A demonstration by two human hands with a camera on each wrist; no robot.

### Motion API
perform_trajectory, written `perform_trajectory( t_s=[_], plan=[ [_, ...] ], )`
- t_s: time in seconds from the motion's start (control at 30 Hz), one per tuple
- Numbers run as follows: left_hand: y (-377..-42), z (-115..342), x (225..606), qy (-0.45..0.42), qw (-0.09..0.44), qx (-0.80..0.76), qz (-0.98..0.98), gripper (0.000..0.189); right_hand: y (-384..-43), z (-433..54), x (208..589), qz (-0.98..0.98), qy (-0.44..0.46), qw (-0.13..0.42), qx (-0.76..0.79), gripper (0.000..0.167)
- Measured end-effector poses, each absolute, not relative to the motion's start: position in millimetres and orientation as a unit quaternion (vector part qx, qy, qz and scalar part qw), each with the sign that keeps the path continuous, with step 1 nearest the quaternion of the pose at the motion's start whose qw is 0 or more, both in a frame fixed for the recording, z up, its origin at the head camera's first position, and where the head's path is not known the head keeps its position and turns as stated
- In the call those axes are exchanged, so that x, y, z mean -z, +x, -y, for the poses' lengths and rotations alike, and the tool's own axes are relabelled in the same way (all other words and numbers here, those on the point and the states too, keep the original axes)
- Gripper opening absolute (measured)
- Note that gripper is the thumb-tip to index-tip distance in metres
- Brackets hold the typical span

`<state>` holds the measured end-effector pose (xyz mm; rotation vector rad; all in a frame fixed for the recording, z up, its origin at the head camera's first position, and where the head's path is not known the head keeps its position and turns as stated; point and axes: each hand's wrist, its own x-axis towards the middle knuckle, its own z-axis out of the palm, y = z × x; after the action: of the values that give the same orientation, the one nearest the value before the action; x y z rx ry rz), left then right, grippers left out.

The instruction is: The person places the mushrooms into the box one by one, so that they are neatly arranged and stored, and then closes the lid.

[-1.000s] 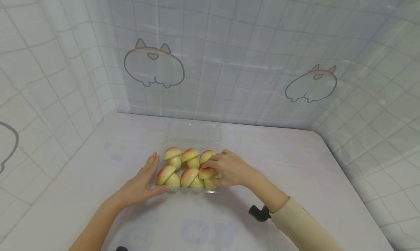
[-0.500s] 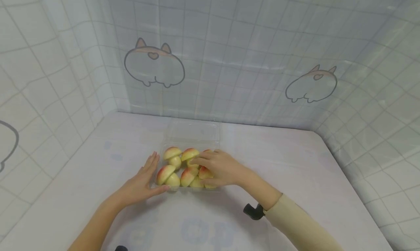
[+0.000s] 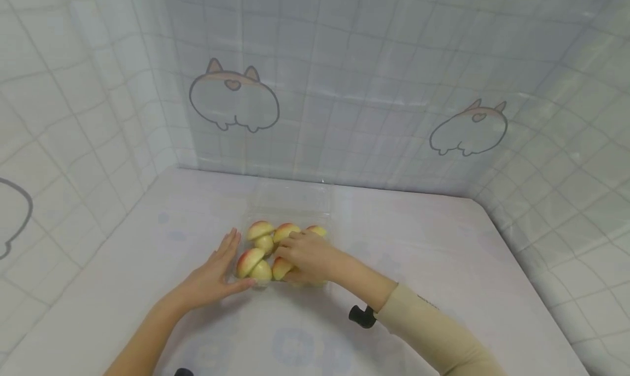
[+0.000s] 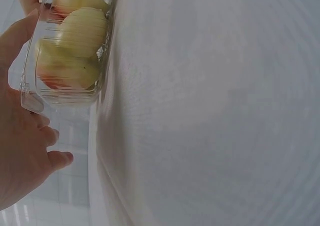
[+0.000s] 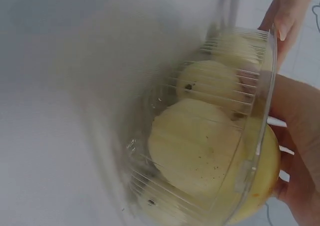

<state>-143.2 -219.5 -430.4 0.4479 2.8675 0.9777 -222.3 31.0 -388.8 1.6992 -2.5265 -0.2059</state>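
A clear plastic clamshell box holds several yellow mushroom-shaped pieces with red-blushed caps, set in two rows. My left hand spans the box's front left corner, fingers straight along the left side and thumb at the front rim. Beside that thumb lies the front left piece. Over the front row, my right hand curls its fingers and thumb round the middle front piece. This hand covers most of the front right piece and part of the back right piece.
The box's clear lid lies folded back behind it. A pale printed cloth covers the table, and a tiled-pattern curtain rises at the back and sides. A black wrist mount hangs under the right sleeve.
My right hand has moved left from the front right piece to the middle front piece, its fingers extending and then curling. The left hand and the box have stayed put.
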Motion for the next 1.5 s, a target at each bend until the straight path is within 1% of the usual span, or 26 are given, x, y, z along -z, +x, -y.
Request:
perform_trajectory(
  t_s=[0.13,0.23,0.33,0.4,0.47,0.63,0.73,0.8,0.87,1.0,1.1,1.17,1.23,1.33,1.5],
  plan=[
    [-143.9,220.4,429.2,0.147,0.043,-0.319,-0.935,0.108,-223.1,-29.6,390.8,0.827,0.552,0.083,0.067,0.040],
    [-144.5,221.2,430.0,0.147,0.044,-0.320,-0.935,0.108,-223.7,-28.7,390.1,0.821,0.562,0.083,0.055,0.039],
    [-144.4,221.2,430.6,0.146,0.044,-0.323,-0.934,0.108,-224.2,-27.7,390.3,0.815,0.571,0.078,0.053,0.042],
    [-144.2,220.9,431.0,0.145,0.045,-0.324,-0.934,0.109,-224.3,-26.9,391.4,0.814,0.572,0.086,0.061,0.042],
    [-143.9,220.5,431.1,0.145,0.045,-0.325,-0.933,0.109,-224.0,-26.5,392.6,0.814,0.568,0.098,0.067,0.039],
    [-143.9,220.1,430.6,0.148,0.040,-0.321,-0.935,0.108,-222.6,-26.8,393.2,0.819,0.552,0.141,0.066,0.025],
    [-144.6,220.2,430.0,0.150,0.037,-0.318,-0.935,0.109,-222.2,-26.9,392.0,0.821,0.546,0.157,0.060,0.022],
    [-145.0,220.4,429.6,0.150,0.036,-0.319,-0.935,0.109,-221.9,-27.1,390.9,0.826,0.541,0.148,0.059,0.026],
    [-145.2,220.6,429.6,0.150,0.036,-0.319,-0.935,0.109,-221.4,-27.6,390.1,0.834,0.534,0.127,0.061,0.033],
    [-145.3,220.8,430.6,0.148,0.038,-0.322,-0.934,0.109,-221.2,-29.1,390.8,0.852,0.518,0.056,0.051,0.046],
    [-145.0,220.7,431.5,0.148,0.038,-0.323,-0.934,0.109,-222.3,-29.5,392.7,0.863,0.505,0.008,0.022,0.047],
    [-144.7,220.7,431.6,0.149,0.037,-0.324,-0.934,0.109,-223.4,-29.6,394.2,0.868,0.497,-0.010,0.004,0.047],
    [-144.2,220.7,431.3,0.149,0.037,-0.325,-0.933,0.109,-224.5,-29.6,395.3,0.873,0.487,-0.020,-0.019,0.046],
    [-143.4,220.3,430.4,0.149,0.040,-0.326,-0.933,0.109,-225.0,-29.6,395.5,0.881,0.470,-0.017,-0.055,0.046],
    [-143.5,219.2,429.4,0.149,0.039,-0.326,-0.933,0.108,-223.1,-27.6,394.3,0.888,0.449,0.020,-0.093,0.053]
  ],
)
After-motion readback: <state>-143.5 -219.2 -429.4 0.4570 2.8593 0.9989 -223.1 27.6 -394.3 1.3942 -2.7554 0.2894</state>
